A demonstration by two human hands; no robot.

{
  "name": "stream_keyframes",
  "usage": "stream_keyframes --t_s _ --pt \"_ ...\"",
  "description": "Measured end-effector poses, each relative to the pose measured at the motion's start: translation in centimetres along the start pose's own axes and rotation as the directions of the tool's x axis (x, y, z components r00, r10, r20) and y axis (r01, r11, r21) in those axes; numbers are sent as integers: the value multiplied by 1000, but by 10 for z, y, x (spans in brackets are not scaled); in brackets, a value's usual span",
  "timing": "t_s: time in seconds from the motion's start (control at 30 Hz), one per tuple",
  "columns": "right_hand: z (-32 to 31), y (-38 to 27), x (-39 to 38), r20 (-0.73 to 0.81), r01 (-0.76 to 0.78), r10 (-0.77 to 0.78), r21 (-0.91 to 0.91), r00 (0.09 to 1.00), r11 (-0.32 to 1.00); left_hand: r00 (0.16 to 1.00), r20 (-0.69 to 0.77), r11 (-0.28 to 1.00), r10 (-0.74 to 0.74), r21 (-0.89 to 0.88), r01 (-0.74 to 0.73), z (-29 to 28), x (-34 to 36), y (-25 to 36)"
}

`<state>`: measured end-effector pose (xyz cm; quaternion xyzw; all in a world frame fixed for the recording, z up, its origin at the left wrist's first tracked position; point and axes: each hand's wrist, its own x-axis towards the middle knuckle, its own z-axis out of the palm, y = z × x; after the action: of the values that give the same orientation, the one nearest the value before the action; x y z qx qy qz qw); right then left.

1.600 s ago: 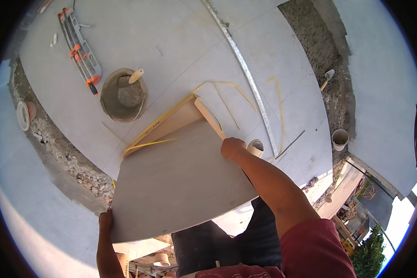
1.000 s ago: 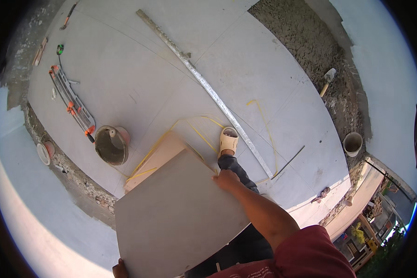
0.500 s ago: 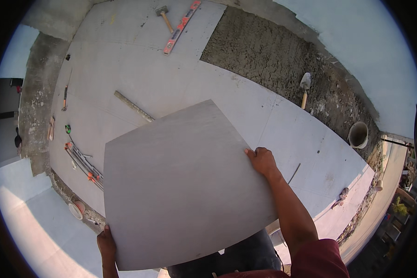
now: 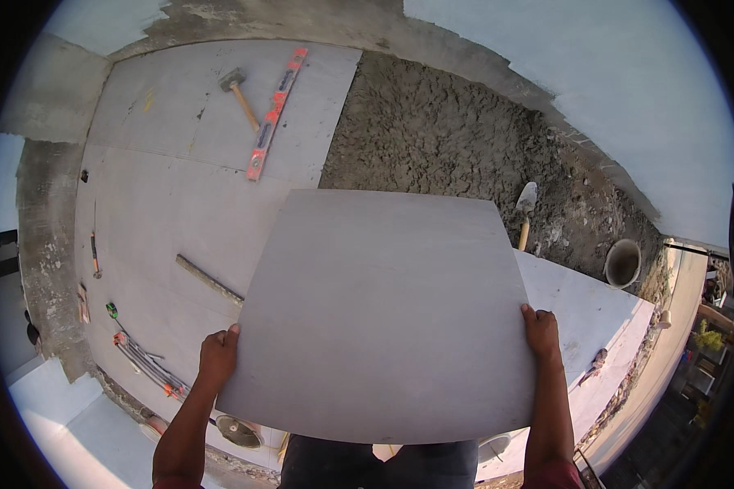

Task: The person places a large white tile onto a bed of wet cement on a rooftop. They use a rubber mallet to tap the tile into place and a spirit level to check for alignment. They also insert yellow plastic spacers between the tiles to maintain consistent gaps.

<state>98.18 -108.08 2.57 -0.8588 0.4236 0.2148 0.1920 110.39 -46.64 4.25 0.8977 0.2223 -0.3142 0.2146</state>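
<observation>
A large square pale-grey floor tile point(image 4: 383, 314) is held flat at waist height, lifted clear of the stack it rested on moments earlier and swung round to face the bare patch of rough grey mortar bed point(image 4: 465, 138) at the far side of the tiled floor point(image 4: 163, 204). The left hand point(image 4: 218, 357) clamps the tile's left edge, fingers curled under and thumb on top; the right hand point(image 4: 541, 330) grips the right edge the same way (both wrapped tight on the tile, neither spread). The tile's far edge now overhangs the near margin of the mortar, which suggests it has been brought over to be laid there. On the finished floor beyond the tile's left corner lie a wooden-handled rubber mallet point(image 4: 238, 88) and a long red spirit level point(image 4: 276, 110), side by side; a steel trowel point(image 4: 526, 208) stands in the mortar near a round grey bucket point(image 4: 623, 262) at the right edge
</observation>
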Motion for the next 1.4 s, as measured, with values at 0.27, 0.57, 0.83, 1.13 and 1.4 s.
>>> stream_keyframes --t_s 0.27,0.57,0.83,1.13,1.4 --pt "38 10 127 -19 -199 216 318 976 927 995 -15 994 97 48 -96 19 120 160" --pt "91 -4 295 -150 -106 201 482 968 870 949 -158 951 273 -102 -291 104 260 247" --pt "134 -19 379 -196 -72 183 467 963 881 910 -210 901 357 -181 -395 173 388 244" --pt "159 -38 449 -240 23 143 579 960 815 898 -225 870 377 -246 -427 202 452 266" --pt "149 -74 471 -289 81 114 583 951 808 873 -243 864 422 -185 -469 197 494 281"
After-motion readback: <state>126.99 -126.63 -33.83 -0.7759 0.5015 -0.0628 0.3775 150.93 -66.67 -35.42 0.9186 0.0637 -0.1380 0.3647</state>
